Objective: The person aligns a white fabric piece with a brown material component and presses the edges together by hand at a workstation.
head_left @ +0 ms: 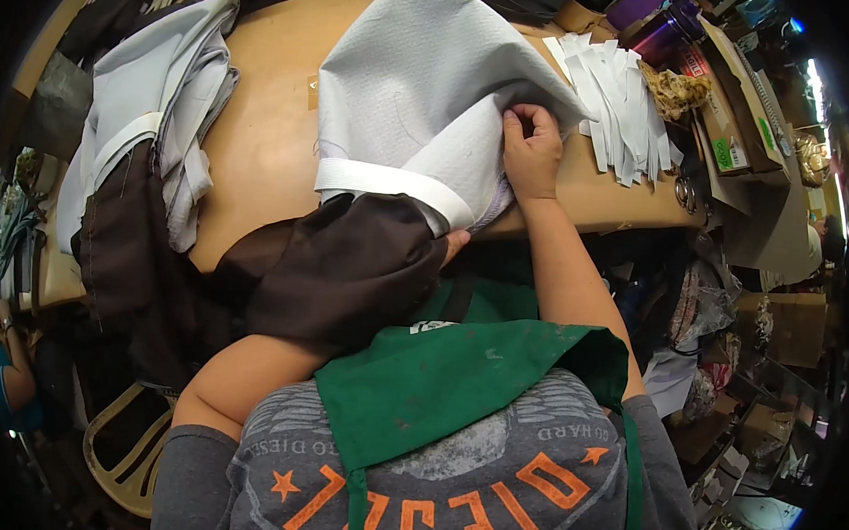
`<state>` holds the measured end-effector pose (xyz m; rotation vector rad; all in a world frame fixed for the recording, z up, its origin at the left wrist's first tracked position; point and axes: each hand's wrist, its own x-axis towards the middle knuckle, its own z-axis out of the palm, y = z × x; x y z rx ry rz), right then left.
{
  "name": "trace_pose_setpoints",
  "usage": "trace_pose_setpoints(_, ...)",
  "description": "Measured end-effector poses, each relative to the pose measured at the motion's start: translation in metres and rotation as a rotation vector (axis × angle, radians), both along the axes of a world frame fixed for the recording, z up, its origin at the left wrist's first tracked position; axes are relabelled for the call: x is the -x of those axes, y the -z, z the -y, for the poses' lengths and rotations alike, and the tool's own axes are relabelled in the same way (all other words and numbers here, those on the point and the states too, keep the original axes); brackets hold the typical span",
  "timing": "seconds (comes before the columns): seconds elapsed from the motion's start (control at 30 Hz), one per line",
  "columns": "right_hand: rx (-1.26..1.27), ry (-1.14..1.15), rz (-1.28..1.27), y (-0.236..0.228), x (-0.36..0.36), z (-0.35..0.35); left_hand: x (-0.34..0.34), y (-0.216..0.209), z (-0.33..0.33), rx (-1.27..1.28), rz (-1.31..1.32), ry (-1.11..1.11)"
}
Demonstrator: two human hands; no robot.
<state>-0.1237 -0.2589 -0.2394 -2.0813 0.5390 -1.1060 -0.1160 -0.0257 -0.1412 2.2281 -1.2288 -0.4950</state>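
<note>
A large light-grey quilted fabric piece [404, 84] lies folded over the table in front of me. A white band [390, 180] crosses its near end, and dark brown cloth [339, 266] hangs from there toward my lap. My right hand [532, 154] is closed, thumb and fingers pinching the grey piece along its right side. Below it, a purple-stitched edge shows. My left forearm passes under the brown cloth. Of my left hand [457, 244] only fingertips show, against the edge of the piece by the band's right end; the cloth hides the rest.
Similar grey pieces [158, 83] with brown cloth hang over the table's left side. Loose white strips [621, 108] lie at the right, with scissor handles [685, 194] near the table edge. Cardboard boxes [733, 136] crowd the far right. A chair [118, 451] stands lower left.
</note>
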Motion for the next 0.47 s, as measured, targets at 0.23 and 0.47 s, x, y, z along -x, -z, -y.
trace_pose_setpoints(0.23,0.009,-0.022,0.010,0.002,-0.003,0.001,-0.001,0.009,-0.011,0.056,0.210,0.164)
trace_pose_setpoints(0.47,-0.009,0.017,0.005,0.001,0.007,0.006,0.000,0.001,0.002,-0.054,0.231,0.238)
